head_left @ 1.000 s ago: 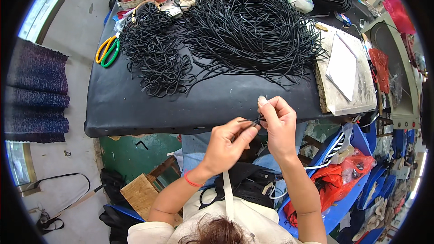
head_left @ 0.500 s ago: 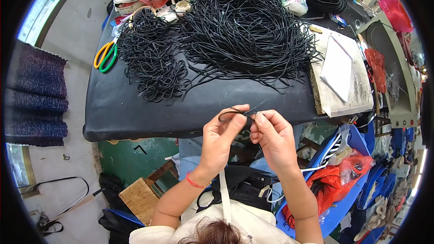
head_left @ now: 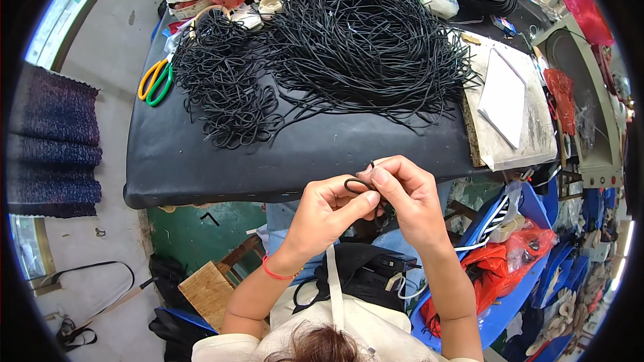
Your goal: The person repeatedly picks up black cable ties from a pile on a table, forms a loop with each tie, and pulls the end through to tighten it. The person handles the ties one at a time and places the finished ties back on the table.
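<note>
A thin black cord is pinched between both my hands, just off the front edge of the table. My left hand grips it between thumb and fingers, where it forms a small loop. Close against it, my right hand holds the cord with thumb and forefinger, and a short end sticks up there. The exact crossing of the cord is hidden by my fingertips. Beyond my hands lie a large heap of loose black cords and, left of it, a smaller pile of looped black cords.
Scissors with yellow and green handles lie on the black-covered table at its left. A white-topped board lies at the right. Below it sits a blue bin with red plastic bags. A wooden stool stands lower left.
My hands have drawn together, the left moving slightly right and turning inward. The cord's loop is now smaller and its loose ends are mostly hidden by the fingers.
</note>
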Demonstrator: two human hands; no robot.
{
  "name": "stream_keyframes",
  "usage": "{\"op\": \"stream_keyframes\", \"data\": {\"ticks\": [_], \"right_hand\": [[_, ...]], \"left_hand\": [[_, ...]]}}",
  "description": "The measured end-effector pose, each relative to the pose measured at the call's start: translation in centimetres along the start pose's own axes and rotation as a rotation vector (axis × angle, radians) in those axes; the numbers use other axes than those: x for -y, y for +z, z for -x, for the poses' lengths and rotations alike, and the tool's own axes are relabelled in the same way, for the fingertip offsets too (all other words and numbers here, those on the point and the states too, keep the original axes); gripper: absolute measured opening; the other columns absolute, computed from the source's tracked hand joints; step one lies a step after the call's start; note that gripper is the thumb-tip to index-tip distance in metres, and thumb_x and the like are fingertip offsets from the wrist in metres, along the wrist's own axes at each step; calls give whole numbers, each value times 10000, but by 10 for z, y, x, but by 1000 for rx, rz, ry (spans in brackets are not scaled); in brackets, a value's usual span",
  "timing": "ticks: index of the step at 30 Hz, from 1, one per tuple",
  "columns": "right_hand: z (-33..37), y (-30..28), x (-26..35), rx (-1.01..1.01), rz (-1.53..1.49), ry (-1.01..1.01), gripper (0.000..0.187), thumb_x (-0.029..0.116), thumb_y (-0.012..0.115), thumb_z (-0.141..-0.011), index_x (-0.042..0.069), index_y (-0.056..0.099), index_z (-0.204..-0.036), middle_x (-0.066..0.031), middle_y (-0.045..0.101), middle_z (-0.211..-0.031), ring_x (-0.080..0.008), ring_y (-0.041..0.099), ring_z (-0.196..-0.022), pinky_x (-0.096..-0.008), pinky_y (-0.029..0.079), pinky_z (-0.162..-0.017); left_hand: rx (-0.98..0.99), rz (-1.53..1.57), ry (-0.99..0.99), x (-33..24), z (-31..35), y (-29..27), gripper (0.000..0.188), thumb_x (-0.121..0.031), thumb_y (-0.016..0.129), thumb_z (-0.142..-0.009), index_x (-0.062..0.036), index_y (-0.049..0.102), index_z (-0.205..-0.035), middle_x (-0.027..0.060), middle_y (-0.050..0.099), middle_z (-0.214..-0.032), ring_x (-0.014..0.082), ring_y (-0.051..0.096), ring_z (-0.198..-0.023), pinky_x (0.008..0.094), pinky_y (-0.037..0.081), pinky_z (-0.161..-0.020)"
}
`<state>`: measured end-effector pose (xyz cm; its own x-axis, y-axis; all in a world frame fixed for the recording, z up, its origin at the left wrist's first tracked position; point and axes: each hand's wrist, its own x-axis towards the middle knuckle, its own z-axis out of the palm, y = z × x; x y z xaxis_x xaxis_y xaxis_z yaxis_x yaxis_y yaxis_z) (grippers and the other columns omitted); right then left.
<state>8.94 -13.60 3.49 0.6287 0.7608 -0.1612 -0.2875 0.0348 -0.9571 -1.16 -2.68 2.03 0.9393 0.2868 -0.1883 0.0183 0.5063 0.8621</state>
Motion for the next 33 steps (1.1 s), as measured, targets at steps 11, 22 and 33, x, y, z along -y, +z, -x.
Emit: {"op": "stream_keyframes", "data": {"ticks": [11,22,33], "right_hand": [[1,-11,4,-152,65,60,293,165,590,-879,-14,522,-1100,-69,582,-1009,-82,553,-841,-221,452,-751],[10,-5,-4,-71,224,-71,137,81,574,-873,-29,587,-955,-6,578,-815,-36,495,-722,-187,414,-646],[-6,-14,-4,-37,72,55,138,120,565,-887,-6,606,-928,15,569,-834,-32,477,-708,-193,406,-636]], "left_hand": [[-283,326,65,8,-6,4,174,-117,600,-866,10,602,-985,62,640,-869,100,609,-756,223,496,-695],[-331,-38,194,16,0,13,149,-87,624,-848,43,601,-917,75,641,-810,93,606,-721,218,517,-660],[-243,64,94,13,-4,8,149,-95,620,-847,20,604,-941,78,641,-819,101,602,-701,221,499,-652]]}}
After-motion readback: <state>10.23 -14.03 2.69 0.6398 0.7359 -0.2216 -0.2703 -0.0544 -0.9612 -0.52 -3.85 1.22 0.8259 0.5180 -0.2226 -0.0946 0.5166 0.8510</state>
